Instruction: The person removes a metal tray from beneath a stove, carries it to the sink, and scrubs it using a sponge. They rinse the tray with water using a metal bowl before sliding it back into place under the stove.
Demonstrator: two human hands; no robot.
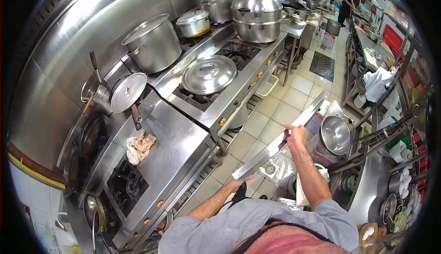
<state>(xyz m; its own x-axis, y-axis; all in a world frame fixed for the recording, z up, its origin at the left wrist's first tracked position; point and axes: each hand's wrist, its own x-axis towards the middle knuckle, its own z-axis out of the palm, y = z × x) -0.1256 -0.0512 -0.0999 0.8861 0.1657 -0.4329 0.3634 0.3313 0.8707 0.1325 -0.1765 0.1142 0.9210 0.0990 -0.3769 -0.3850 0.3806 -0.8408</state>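
Note:
A long, flat metal piece (259, 159), perhaps a tray seen almost edge-on, is held slantwise in front of my body above the tiled floor. My right hand (295, 136) grips its long edge near the middle, fingers curled over it. At its near end, my left hand (243, 183) supports it from below, and most of those fingers are hidden behind the metal. The face of the piece turned away from me does not show. Beyond its far end stands a deep steel pot (335, 134), on the right.
To the left runs a steel stove counter (179, 132) with a large lid (209, 74), a tall stockpot (154, 42), a domed steamer (257, 15) and a crumpled cloth (141, 147). Shelving (383, 120) lines the right. Another person (345, 6) stands far down the aisle.

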